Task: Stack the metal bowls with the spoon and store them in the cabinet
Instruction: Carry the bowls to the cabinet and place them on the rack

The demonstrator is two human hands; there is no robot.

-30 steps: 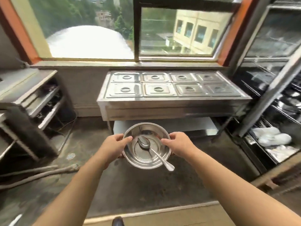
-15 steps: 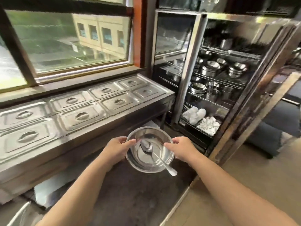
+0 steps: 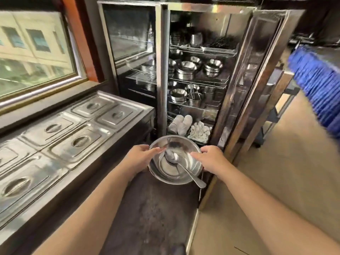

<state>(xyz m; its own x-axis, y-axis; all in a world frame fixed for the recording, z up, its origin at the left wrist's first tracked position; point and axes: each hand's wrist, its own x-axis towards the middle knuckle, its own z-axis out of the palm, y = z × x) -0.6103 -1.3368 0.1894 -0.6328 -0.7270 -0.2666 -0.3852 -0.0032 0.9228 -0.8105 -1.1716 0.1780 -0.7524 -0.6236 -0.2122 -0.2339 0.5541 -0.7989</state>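
Single head-worn wide-angle view, looking forward and down from above both forearms, close over the fingers point(image 3: 155, 150) at frame centre, open cabinet point(image 3: 195, 80) straight beyond the fingertips, lidded steel counter point(image 3: 73, 137) to their left, edges bowed by the lens

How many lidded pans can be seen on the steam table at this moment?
6, in two rows on the steam table. Back row. Front row. More may lie beyond the left edge.
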